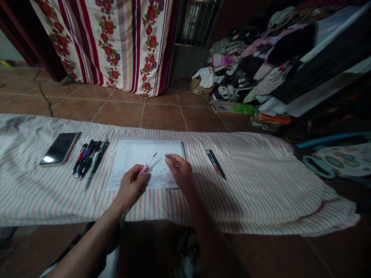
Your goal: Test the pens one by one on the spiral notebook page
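Observation:
My left hand point(131, 183) is closed round the pink barrel of a pen point(143, 169), held tilted above the notebook. A thin pale refill with a dark tip sticks out of the barrel's upper end. To the right, my right hand point(181, 170) hovers over the notebook's right side, fingers curled close together; anything between them is too small to make out. Beneath both hands lies the spiral notebook point(124, 154), open at a white page with faint writing. A tiny dark object or mark point(162, 170) shows on the page between the hands.
Several pens point(89, 158) lie side by side left of the notebook, beyond them a phone point(59, 148). Two more pens point(216, 164) rest on the right. All are on a striped cloth point(261, 181). Behind are a floral curtain point(124, 42) and heaped clothes point(246, 58).

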